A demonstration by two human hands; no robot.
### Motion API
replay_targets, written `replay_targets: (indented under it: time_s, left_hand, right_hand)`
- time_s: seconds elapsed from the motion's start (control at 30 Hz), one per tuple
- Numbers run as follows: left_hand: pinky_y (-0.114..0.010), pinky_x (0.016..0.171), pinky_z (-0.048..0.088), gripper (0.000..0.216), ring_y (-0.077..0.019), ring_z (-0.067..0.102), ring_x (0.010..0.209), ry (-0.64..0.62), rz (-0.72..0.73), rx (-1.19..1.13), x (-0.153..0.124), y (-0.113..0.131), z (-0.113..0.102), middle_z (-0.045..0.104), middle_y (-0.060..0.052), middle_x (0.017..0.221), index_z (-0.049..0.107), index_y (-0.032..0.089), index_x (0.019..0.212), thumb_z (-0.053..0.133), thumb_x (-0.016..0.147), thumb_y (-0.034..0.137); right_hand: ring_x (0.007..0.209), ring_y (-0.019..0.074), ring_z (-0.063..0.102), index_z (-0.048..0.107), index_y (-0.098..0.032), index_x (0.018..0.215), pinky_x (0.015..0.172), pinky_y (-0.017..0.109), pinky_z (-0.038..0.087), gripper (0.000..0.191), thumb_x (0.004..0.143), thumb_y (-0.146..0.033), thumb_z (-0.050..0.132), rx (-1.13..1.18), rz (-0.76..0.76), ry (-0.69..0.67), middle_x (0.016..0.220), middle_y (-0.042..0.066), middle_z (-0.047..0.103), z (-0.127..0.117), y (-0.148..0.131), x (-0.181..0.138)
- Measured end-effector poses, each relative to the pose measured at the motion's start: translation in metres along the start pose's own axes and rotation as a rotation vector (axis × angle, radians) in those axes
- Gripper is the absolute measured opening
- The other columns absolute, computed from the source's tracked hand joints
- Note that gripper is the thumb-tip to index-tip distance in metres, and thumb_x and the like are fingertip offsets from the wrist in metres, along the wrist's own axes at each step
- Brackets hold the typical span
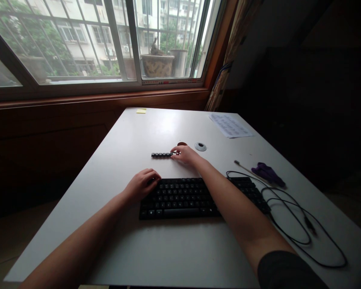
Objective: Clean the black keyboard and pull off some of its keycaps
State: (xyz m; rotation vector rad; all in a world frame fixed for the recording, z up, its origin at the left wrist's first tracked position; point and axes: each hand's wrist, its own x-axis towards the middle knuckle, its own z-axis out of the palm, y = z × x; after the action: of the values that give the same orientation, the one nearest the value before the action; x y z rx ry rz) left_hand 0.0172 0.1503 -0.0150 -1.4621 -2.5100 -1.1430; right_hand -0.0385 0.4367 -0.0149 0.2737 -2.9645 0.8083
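A black keyboard (180,198) lies on the white table, with its top left corner under my left hand (142,184). The fingers of that hand are curled over the corner and hide the keys there. Beyond the keyboard stands a short row of small black keycaps (161,155). My right hand (183,154) is at the right end of this row, its thumb and fingers pinched around a small dark thing too small to make out. Just behind the right hand a brown round object (182,143) shows in part. My right forearm crosses above the keyboard and covers some keys.
A grey cable grommet (200,147) sits right of my right hand. Farther right are a brush with a thin handle (245,166), a purple cloth (267,173) and a looped black cable (307,210). Printed paper (230,125) and a yellow sticky note (141,110) lie toward the window.
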Motion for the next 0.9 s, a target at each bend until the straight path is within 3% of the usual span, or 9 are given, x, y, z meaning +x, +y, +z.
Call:
replay_targets:
  time_s: [0.9]
  left_hand:
    - [-0.032, 0.085, 0.051, 0.016, -0.0196, 0.064, 0.093, 0.001, 0.004, 0.001, 0.0007, 0.0008, -0.001, 0.068, -0.006, 0.098, 0.067, 0.021, 0.099, 0.051, 0.098, 0.024]
  right_hand:
    - [0.083, 0.0156, 0.065, 0.075, -0.023, 0.11, 0.077, 0.024, 0.047, 0.026, 0.085, -0.032, 0.072, -0.024, 0.013, -0.005, 0.096, 0.005, 0.073, 0.0011, -0.0005, -0.0006]
